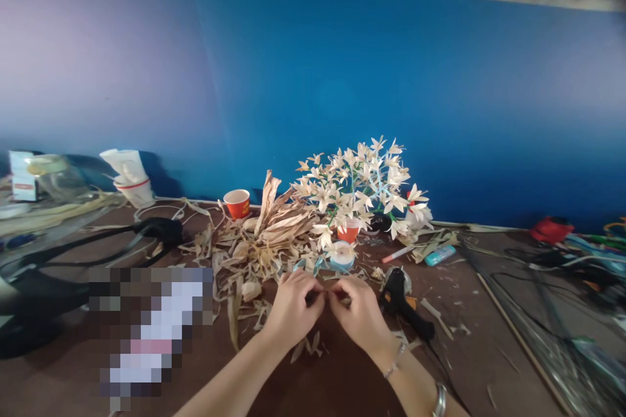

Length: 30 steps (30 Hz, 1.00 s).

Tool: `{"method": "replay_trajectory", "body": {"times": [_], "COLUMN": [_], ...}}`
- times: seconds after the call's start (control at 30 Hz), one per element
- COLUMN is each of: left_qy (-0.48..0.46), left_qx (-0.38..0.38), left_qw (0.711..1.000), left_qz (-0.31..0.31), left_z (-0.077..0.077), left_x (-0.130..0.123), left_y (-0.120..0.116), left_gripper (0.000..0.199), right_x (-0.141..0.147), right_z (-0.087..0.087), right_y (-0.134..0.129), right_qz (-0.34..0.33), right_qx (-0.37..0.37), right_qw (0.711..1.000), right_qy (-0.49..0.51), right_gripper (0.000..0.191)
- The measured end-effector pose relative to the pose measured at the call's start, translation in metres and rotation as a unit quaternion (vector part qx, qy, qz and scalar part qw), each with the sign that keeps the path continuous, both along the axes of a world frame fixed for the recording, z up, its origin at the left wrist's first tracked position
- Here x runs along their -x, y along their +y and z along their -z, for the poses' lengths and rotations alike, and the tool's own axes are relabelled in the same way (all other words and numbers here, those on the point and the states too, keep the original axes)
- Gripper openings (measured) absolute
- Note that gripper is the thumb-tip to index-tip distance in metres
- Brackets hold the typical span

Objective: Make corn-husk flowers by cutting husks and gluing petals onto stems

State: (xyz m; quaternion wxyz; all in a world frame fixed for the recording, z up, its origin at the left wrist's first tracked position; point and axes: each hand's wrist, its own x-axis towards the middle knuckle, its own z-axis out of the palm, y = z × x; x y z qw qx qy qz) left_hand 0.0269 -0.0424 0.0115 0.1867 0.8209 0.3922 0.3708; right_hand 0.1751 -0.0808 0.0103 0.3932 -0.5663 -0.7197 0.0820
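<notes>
My left hand [295, 304] and my right hand [355, 308] are side by side above the brown table, fingertips almost touching. Both have thumb and fingers curled into a pinch; whatever lies between them is too small or hidden to make out. Just beyond them sits a roll of tape [341, 254], pale with a blue edge. Behind it, cream flowers [362, 186] on green stems rise from an orange paper cup [348, 230]. Dried corn husks [286, 225] are heaped to the left of the flowers. A black glue gun [405, 303] lies right of my right hand.
Husk scraps [244, 267] litter the table around my hands. An orange cup [237, 203] and a white cup [134, 189] stand near the blue panel [313, 78]. A marker [397, 254] and a turquoise object [440, 255] lie right. Black straps, partly blurred, lie left; cables run right.
</notes>
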Motion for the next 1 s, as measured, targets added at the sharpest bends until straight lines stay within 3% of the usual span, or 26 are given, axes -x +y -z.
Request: {"method": "replay_trajectory", "body": {"times": [0.23, 0.43, 0.57, 0.73, 0.87, 1.0], "left_qy": [0.028, 0.021, 0.013, 0.028, 0.035, 0.033], "left_qx": [-0.049, -0.048, -0.031, -0.014, -0.014, -0.011], "left_qw": [0.996, 0.991, 0.995, 0.999, 0.999, 0.999], "left_qz": [-0.062, -0.127, -0.090, -0.021, -0.001, 0.005], "left_z": [-0.001, -0.001, 0.001, 0.003, 0.005, 0.005], "left_x": [-0.004, 0.003, 0.005, 0.002, 0.000, 0.000], "left_y": [-0.008, 0.000, 0.006, 0.007, 0.005, 0.004], "left_gripper": [0.015, 0.015, 0.015, 0.015, 0.015, 0.016], "right_x": [0.011, -0.006, -0.027, -0.040, -0.037, -0.032], "right_z": [0.002, -0.001, -0.007, -0.007, -0.003, -0.004], "right_y": [-0.003, 0.000, 0.006, 0.005, 0.002, 0.003], "right_qz": [0.088, 0.145, 0.099, 0.006, 0.028, 0.025], "right_qx": [0.002, -0.029, -0.046, 0.043, 0.053, 0.058], "right_qw": [0.996, 0.988, 0.993, 0.984, 0.968, 0.968], "right_qy": [-0.018, -0.044, -0.048, -0.175, -0.245, -0.242], "right_gripper": [0.013, 0.011, 0.014, 0.011, 0.011, 0.015]}}
